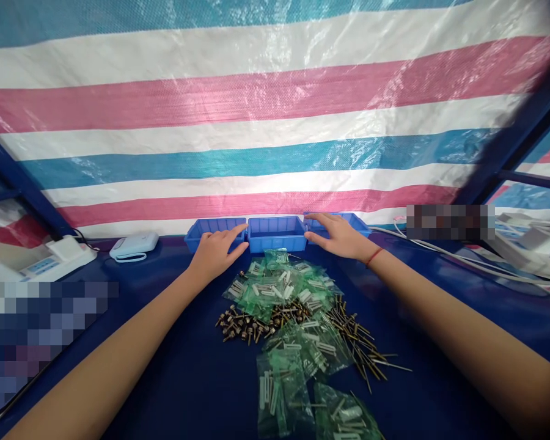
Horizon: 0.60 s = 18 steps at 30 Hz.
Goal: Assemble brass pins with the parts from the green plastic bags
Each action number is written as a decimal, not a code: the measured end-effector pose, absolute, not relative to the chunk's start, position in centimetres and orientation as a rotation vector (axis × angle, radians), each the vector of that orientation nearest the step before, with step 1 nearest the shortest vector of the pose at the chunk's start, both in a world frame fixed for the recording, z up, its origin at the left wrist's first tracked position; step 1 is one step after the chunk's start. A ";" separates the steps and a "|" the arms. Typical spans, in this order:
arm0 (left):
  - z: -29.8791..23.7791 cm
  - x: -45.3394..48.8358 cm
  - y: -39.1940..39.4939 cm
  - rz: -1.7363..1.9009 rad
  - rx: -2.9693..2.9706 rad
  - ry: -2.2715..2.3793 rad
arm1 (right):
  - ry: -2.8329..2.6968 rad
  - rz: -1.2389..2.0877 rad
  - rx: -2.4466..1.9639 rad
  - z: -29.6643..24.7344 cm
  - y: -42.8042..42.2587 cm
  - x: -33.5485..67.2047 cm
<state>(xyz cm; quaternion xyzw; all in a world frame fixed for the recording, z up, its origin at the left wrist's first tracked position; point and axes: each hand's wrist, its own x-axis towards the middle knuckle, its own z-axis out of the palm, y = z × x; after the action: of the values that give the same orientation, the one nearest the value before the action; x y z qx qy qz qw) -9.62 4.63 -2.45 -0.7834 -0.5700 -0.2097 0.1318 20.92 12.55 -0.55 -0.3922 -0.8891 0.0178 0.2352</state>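
Observation:
Three blue plastic bins stand in a row at the back of the table: a left bin (193,231), a middle bin (276,244) and a right bin (356,223). My left hand (216,249) is over the front of the left bin, thumb and forefinger apart, fingertips near the middle bin's left end. My right hand (337,235) reaches over the right bin, fingers spread, tips by the middle bin's right end. Neither hand shows anything held. In front of the bins lie clear green bags (282,287) of white plugs and screws, short hex-headed screws (250,324) and long thin screws (360,339).
More green bags (284,391) lie toward me on the dark blue tabletop (183,373). At the left are a light blue case (134,245) and a power strip (50,263). Cables (458,256) run along the right. A striped sheet (256,140) hangs behind the bins.

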 end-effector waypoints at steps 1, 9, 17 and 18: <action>-2.4 -9.4 4.5 -0.605 -2.275 -1.646 | -2.428 0.073 -1.108 -0.5 12.7 21.3; -2.6 -8.1 4.2 -0.624 -2.227 -1.638 | -2.415 0.225 -1.135 -0.3 12.5 22.1; -3.0 -8.0 4.2 -0.623 -2.245 -1.592 | -2.411 0.202 -1.133 0.0 12.2 21.8; -2.8 -8.0 4.2 -0.641 -2.239 -1.579 | -2.408 0.186 -1.126 0.1 12.1 21.8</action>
<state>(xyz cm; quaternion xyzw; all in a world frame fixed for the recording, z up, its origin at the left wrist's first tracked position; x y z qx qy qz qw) -8.01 4.16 -2.82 -0.7851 -0.5536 -0.2247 0.1631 21.76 12.10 0.05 -0.4107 -0.8781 0.0677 0.2359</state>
